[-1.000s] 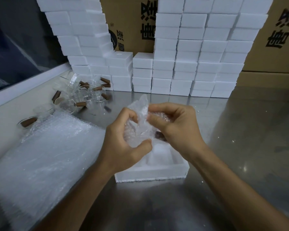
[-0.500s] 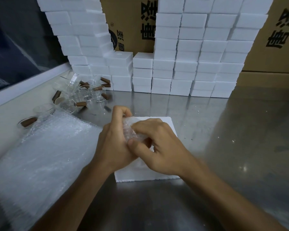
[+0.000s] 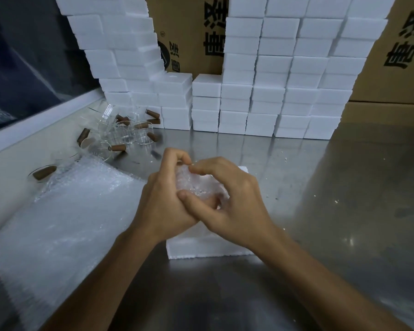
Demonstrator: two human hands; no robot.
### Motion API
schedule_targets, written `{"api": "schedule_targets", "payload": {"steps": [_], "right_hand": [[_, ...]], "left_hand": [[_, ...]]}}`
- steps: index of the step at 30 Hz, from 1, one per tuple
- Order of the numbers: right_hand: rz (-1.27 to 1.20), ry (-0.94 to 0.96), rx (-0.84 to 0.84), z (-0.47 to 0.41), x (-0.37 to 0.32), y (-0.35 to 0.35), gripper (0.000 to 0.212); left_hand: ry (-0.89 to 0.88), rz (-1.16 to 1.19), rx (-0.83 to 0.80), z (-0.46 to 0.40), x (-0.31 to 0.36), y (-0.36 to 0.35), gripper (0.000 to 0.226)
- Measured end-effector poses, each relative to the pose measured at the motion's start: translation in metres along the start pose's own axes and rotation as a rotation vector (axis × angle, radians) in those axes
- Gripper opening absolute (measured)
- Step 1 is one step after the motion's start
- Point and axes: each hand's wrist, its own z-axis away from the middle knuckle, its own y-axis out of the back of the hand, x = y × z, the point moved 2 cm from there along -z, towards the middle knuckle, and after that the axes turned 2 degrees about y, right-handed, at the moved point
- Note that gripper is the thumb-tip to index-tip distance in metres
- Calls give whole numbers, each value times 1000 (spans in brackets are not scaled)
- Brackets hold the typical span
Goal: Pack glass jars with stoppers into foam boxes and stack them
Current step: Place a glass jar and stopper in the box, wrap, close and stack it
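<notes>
Gripping bubble-wrapped jar [image 3: 196, 185] between both hands [image 3: 164, 199] [image 3: 232, 201] (over foam box [image 3: 208, 247]).

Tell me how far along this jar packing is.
Done: many foam boxes stacked at the back. In hand: left hand and right hand hold a bubble-wrapped bundle over an open box. Left: loose jars beside the bubble wrap pile.

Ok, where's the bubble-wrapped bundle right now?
In the head view it sits centre frame: the bubble-wrapped bundle is held between the left hand and right hand, over the open foam box on the steel table.
</notes>
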Motion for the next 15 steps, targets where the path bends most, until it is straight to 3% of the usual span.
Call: {"api": "schedule_targets", "payload": {"steps": [4,7,15], "right_hand": [[4,74,-118,1,0,-6,10],[40,84,-177,1,0,-9,28],[-14,34,-213,1,2,-7,34]], "left_hand": [[-4,-29,-31,1,-1,1,60],[-24,-88,-80,2,0,2,57],[-50,-125,-110,1,-1,2,57]]}}
